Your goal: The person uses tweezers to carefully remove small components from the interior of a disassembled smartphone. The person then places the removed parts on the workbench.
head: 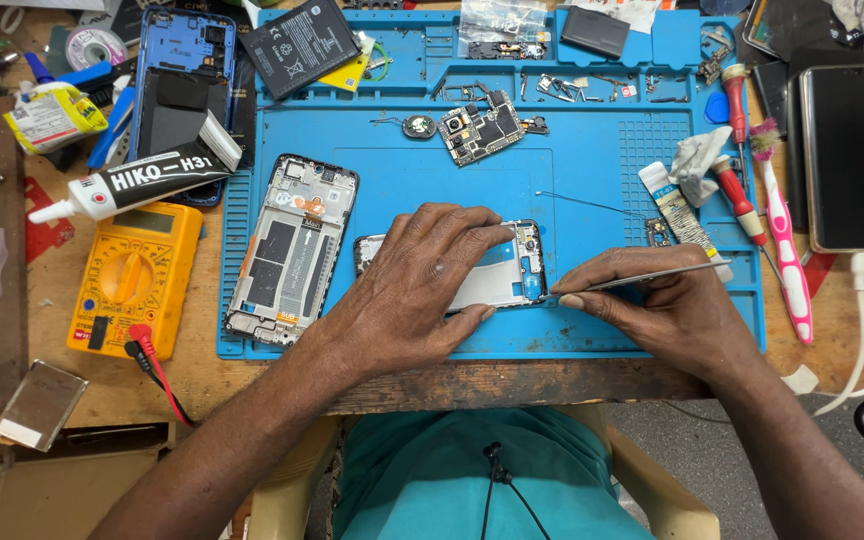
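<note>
A person's left hand (422, 285) lies flat, fingers spread, pressing an opened phone body (497, 275) onto a blue repair mat (572, 330) on the wooden desk (202, 380). The right hand (657, 300), just to the right, pinches metal tweezers (652, 277) between thumb and fingers, the tips touching the phone's right edge. Just left of the left hand lies a 2nd phone frame (292, 250); farther left sit a yellow multimeter (132, 280) and a white glue tube (132, 185). Above the hands rests a loose circuit board (482, 128). Right of the right hand lie a pink toothbrush (782, 230), a red-handled screwdriver (737, 195) and a dark-screened phone (852, 155).
</note>
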